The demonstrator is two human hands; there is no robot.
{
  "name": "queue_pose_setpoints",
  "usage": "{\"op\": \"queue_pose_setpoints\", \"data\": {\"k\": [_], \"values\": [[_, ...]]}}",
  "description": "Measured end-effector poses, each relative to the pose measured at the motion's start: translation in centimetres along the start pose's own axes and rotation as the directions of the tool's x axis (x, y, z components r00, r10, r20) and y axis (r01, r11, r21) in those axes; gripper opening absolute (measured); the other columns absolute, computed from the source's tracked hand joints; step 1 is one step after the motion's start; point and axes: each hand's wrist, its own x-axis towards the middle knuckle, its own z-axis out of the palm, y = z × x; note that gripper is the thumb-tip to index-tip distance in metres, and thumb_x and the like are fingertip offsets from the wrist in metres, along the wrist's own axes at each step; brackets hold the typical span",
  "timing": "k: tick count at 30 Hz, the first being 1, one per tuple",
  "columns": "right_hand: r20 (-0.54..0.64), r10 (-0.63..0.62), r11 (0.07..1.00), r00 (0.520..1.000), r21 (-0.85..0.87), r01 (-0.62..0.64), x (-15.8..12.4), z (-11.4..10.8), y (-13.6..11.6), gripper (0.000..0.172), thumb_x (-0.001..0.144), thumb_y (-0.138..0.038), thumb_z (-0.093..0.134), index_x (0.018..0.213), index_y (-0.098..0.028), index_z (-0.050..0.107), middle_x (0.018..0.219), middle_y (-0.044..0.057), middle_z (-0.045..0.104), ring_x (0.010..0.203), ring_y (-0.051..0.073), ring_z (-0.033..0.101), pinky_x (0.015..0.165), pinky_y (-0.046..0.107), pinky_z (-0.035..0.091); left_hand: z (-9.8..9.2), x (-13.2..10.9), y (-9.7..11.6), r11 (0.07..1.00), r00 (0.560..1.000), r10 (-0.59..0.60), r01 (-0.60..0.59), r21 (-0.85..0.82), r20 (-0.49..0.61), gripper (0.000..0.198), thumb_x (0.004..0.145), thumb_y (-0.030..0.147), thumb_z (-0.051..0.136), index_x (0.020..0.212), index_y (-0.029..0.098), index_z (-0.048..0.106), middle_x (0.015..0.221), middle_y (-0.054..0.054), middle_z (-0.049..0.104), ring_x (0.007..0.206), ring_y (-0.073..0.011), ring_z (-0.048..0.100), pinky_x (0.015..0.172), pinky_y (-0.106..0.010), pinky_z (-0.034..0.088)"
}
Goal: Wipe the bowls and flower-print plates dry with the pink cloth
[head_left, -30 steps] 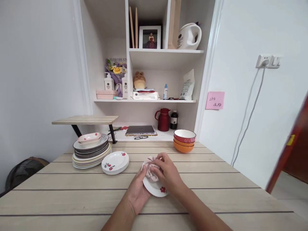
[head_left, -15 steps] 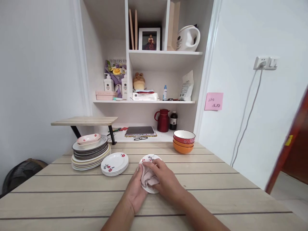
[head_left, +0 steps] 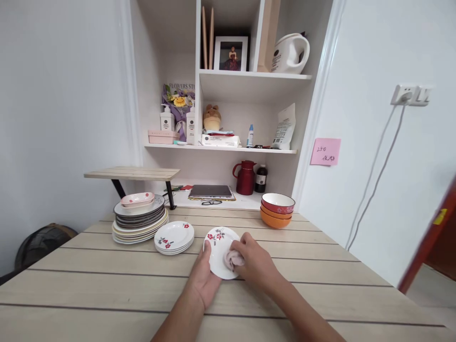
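A small white plate (head_left: 218, 251) with red flowers is tilted toward me above the table. My left hand (head_left: 204, 278) grips its left edge, thumb on the rim and the other fingers underneath. My right hand (head_left: 254, 259) is closed around a bunched pale pink cloth (head_left: 233, 260), which it presses on the right part of the plate's face. Left of the plate lies a short stack of matching flowered plates (head_left: 174, 236).
A tall stack of plates (head_left: 140, 225) topped by a pink oval dish (head_left: 137, 199) stands by the small raised shelf (head_left: 131, 173). Nested bowls (head_left: 276, 218) sit at the back right. Behind are a laptop (head_left: 210, 191), glasses (head_left: 211, 203) and a red jug (head_left: 245, 178).
My right hand has drawn the cloth to the plate's right side and gathered it up, so more of the flowered face shows. The view has swung slightly left.
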Motion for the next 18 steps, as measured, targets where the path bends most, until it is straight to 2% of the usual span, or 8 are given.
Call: {"op": "queue_pose_setpoints", "data": {"k": [2,4,7,12,15,18], "values": [[0.049,-0.085,0.993,0.995,0.085,0.081,-0.5,0.3,-0.7,0.035,0.069,-0.015,0.064,0.1,-0.03,0.068,0.104,0.002,0.053,0.086,0.018,0.057,0.071,0.027,0.041,0.2,-0.2,0.1,1.0,0.999,-0.022,0.022,0.001,0.024,0.055,0.091,0.047,0.055,0.135,0.014,0.052,0.126,-0.017,0.065,0.116,-0.0272,0.062,0.102,-0.04,0.045],[0.042,-0.136,0.979,0.99,0.157,0.128,-0.5,0.7,-1.3,0.042,0.07,-0.016,0.064,0.107,-0.035,0.068,0.106,0.001,0.053,0.09,0.018,0.058,0.076,0.028,0.043,0.4,-0.4,0.1,0.997,0.996,-0.066,0.064,0.032,0.066,0.057,0.091,0.053,0.051,0.13,0.012,0.056,0.124,-0.018,0.066,0.117,-0.0279,0.062,0.102,-0.04,0.045],[-0.064,-0.09,0.981,0.994,0.165,0.1,0.5,1.1,-1.4,0.048,0.077,-0.019,0.062,0.12,-0.04,0.064,0.11,0.002,0.053,0.094,0.019,0.059,0.079,0.029,0.044,0.6,-0.5,-0.1,0.99,0.984,-0.121,0.109,0.094,0.133,0.063,0.088,0.061,0.048,0.127,0.013,0.059,0.121,-0.016,0.068,0.117,-0.0286,0.061,0.102,-0.041,0.045],[-0.232,0.019,1.0,0.972,0.013,-0.017,2.3,0.8,0.6,0.043,0.085,-0.025,0.058,0.125,-0.04,0.063,0.116,0.006,0.053,0.105,0.026,0.056,0.09,0.039,0.042,0.4,-0.2,-0.4,0.987,0.98,-0.124,0.105,0.123,0.156,0.065,0.088,0.063,0.044,0.133,0.017,0.055,0.121,-0.015,0.069,0.12,-0.0274,0.06,0.105,-0.042,0.042],[-0.255,0.102,0.993,0.962,-0.031,-0.113,2.3,0.5,1.7,0.046,0.084,-0.026,0.057,0.129,-0.036,0.06,0.114,0.008,0.054,0.102,0.027,0.057,0.083,0.037,0.044,0.2,-0.1,-0.4,0.988,0.983,-0.123,0.109,0.11,0.137,0.064,0.089,0.061,0.045,0.135,0.017,0.053,0.122,-0.015,0.068,0.123,-0.0275,0.058,0.106,-0.043,0.04],[-0.27,0.161,0.987,0.949,0.021,-0.161,2.2,0.6,1.9,0.059,0.083,-0.026,0.058,0.14,-0.032,0.045,0.112,0.008,0.056,0.098,0.025,0.058,0.07,0.032,0.043,0.2,-0.2,-0.4,0.989,0.982,-0.121,0.106,0.105,0.147,0.063,0.088,0.058,0.05,0.137,0.018,0.051,0.125,-0.015,0.067,0.124,-0.0276,0.056,0.107,-0.043,0.039]]}}
